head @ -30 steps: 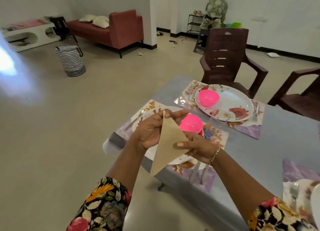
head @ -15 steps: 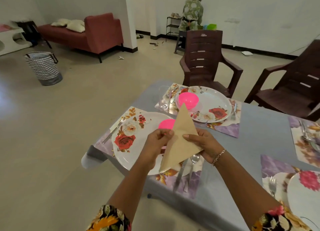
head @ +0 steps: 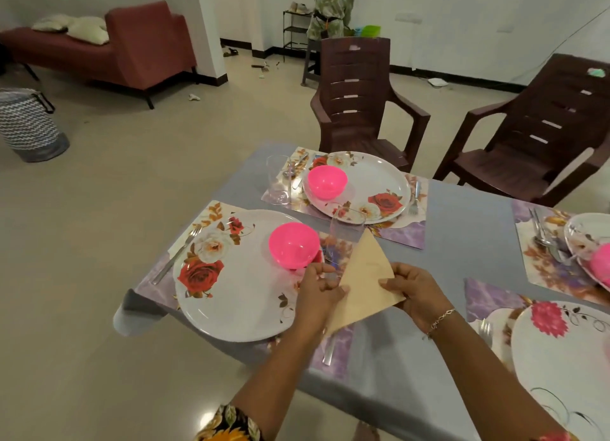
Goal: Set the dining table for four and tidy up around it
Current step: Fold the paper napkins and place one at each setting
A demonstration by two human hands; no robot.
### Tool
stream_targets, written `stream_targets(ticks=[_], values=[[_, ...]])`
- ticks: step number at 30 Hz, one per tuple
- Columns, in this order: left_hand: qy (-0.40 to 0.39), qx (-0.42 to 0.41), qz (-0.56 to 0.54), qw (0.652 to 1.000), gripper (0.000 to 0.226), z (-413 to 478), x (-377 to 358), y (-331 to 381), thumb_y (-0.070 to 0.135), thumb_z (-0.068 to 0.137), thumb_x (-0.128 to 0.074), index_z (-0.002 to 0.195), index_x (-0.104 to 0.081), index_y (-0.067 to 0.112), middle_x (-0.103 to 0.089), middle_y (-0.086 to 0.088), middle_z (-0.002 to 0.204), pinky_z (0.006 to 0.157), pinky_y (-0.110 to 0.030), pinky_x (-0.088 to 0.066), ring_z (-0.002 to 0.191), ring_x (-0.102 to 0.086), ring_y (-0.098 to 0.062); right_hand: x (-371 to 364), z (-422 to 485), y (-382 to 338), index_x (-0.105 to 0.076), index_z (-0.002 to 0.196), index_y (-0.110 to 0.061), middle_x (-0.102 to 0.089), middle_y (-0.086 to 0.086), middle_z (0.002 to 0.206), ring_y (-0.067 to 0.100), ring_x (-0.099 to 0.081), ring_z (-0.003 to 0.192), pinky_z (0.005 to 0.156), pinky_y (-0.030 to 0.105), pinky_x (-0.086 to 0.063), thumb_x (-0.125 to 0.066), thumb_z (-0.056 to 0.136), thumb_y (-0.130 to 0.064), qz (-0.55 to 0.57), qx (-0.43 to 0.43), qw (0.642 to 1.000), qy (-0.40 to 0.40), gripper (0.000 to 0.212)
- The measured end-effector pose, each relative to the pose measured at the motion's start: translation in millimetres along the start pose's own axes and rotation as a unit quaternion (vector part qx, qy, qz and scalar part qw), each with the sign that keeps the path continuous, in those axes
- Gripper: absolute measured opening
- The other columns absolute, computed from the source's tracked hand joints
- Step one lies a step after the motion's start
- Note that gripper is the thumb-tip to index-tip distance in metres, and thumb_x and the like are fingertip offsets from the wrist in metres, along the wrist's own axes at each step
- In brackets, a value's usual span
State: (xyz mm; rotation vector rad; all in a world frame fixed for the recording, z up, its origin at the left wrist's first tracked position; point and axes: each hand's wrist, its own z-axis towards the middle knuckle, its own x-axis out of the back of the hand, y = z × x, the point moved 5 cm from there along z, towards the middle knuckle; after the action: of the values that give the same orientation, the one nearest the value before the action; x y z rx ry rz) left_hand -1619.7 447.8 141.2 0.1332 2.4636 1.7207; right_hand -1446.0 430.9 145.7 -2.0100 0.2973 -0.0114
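You hold a folded tan napkin by its edges, left hand and right hand each pinching a side, over the table beside a rose-patterned plate and glass.

We hold a tan napkin, folded into a triangle, pinched between our left hand and right hand above a grey-clothed table. Just behind it stands a clear glass; beside it, a rose-patterned plate carries a pink bowl. A fork lies left of the plate. A brown chair stands at the far setting, and a person stands by the back wall.
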Motion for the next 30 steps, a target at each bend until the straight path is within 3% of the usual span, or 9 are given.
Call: stream_targets(ticks=[2, 5, 10, 15, 19, 21, 24, 28, 30], values=[[-0.026, -0.003, 0.049, 0.998, 0.034, 2, -14, -16, -0.012, 0.078, -0.060, 0.084, -0.051, 0.020, -0.051, 0.001, 0.077, 0.072, -0.031, -0.042, 0.078, -0.050, -0.018, 21, 5, 8, -0.061, 0.083, -0.004, -0.065, 0.003, 0.065, 0.016, -0.060, 0.061, 0.050, 0.023, -0.053, -0.054, 0.081, 0.013, -0.026, -0.005, 0.999, 0.041, 0.019], [-0.052, 0.004, 0.125, 0.991, 0.036, 7, -32, -34, -0.013, 0.077, -0.059, 0.076, -0.053, 0.022, -0.052, 0.005, 0.077, 0.062, -0.016, -0.039, 0.073, -0.049, -0.009, 46, 16, 24, -0.060, 0.084, -0.003, -0.061, 0.009, 0.074, 0.018, -0.057, 0.063, 0.050, 0.023, -0.052, -0.056, 0.080, 0.014, -0.068, -0.033, 0.993, 0.085, 0.018], [-0.066, 0.006, 0.245, 0.967, 0.027, 19, -58, -55, -0.009, 0.080, -0.059, 0.087, -0.054, 0.017, -0.052, 0.007, 0.080, 0.064, -0.008, -0.036, 0.083, -0.051, -0.012, 69, 35, 45, -0.061, 0.096, 0.000, -0.058, 0.009, 0.080, 0.025, -0.053, 0.078, 0.062, 0.028, -0.045, -0.061, 0.077, 0.014, -0.165, -0.036, 0.976, 0.134, 0.023], [-0.068, 0.004, 0.326, 0.943, 0.023, 18, -65, -71, -0.005, 0.083, -0.060, 0.095, -0.058, 0.015, -0.055, 0.000, 0.091, 0.062, -0.004, -0.035, 0.086, -0.053, -0.012, 75, 42, 59, -0.063, 0.104, -0.004, -0.058, 0.009, 0.092, 0.021, -0.052, 0.084, 0.070, 0.026, -0.041, -0.069, 0.074, 0.004, -0.279, -0.020, 0.951, 0.134, 0.032], [-0.059, 0.005, 0.358, 0.932, 0.021, 16, -66, -76, -0.002, 0.084, -0.060, 0.096, -0.058, 0.016, -0.058, -0.002, 0.094, 0.059, -0.004, -0.036, 0.084, -0.054, -0.010, 74, 45, 58, -0.063, 0.106, -0.005, -0.055, 0.007, 0.087, 0.017, -0.049, 0.078, 0.059, 0.021, -0.037, -0.071, 0.074, -0.001, -0.336, 0.009, 0.932, 0.133, 0.033], [-0.058, -0.007, 0.384, 0.922, 0.021, 15, -67, -75, 0.001, 0.085, -0.061, 0.102, -0.060, 0.013, -0.056, 0.000, 0.092, 0.062, -0.007, -0.035, 0.084, -0.053, -0.010, 70, 45, 57, -0.059, 0.112, -0.006, -0.054, 0.006, 0.092, 0.018, -0.051, 0.083, 0.065, 0.023, -0.039, -0.069, 0.077, -0.006, -0.416, 0.011, 0.901, 0.124, 0.036], [-0.075, -0.022, 0.441, 0.894, 0.026, 13, -69, -73, 0.006, 0.085, -0.062, 0.109, -0.058, 0.014, -0.056, -0.006, 0.095, 0.068, -0.014, -0.035, 0.089, -0.056, -0.016, 62, 39, 53, -0.053, 0.121, -0.010, -0.053, 0.013, 0.110, 0.030, -0.055, 0.099, 0.081, 0.033, -0.045, -0.068, 0.078, -0.009, -0.587, 0.061, 0.792, 0.156, 0.045], [-0.096, -0.044, 0.509, 0.854, 0.035, 9, -72, -69, 0.010, 0.089, -0.057, 0.123, -0.050, 0.016, -0.053, -0.006, 0.116, 0.076, -0.016, -0.036, 0.105, -0.055, -0.018, 31, 36, 54, -0.069, 0.092, -0.006, -0.066, 0.014, 0.091, 0.031, -0.067, 0.074, 0.060, 0.033, -0.056, -0.085, 0.037, 0.004, -0.672, 0.246, 0.688, 0.118, 0.057], [-0.105, -0.056, 0.553, 0.825, 0.040, 6, -75, -67, 0.015, 0.093, -0.053, 0.131, -0.043, 0.015, -0.049, -0.006, 0.128, 0.086, -0.020, -0.039, 0.114, -0.052, -0.019, 17, 38, 66, -0.070, 0.092, -0.006, -0.069, 0.016, 0.097, 0.031, -0.069, 0.079, 0.063, 0.034, -0.057, -0.090, 0.037, -0.006, -0.691, 0.279, 0.666, 0.037, 0.058]])
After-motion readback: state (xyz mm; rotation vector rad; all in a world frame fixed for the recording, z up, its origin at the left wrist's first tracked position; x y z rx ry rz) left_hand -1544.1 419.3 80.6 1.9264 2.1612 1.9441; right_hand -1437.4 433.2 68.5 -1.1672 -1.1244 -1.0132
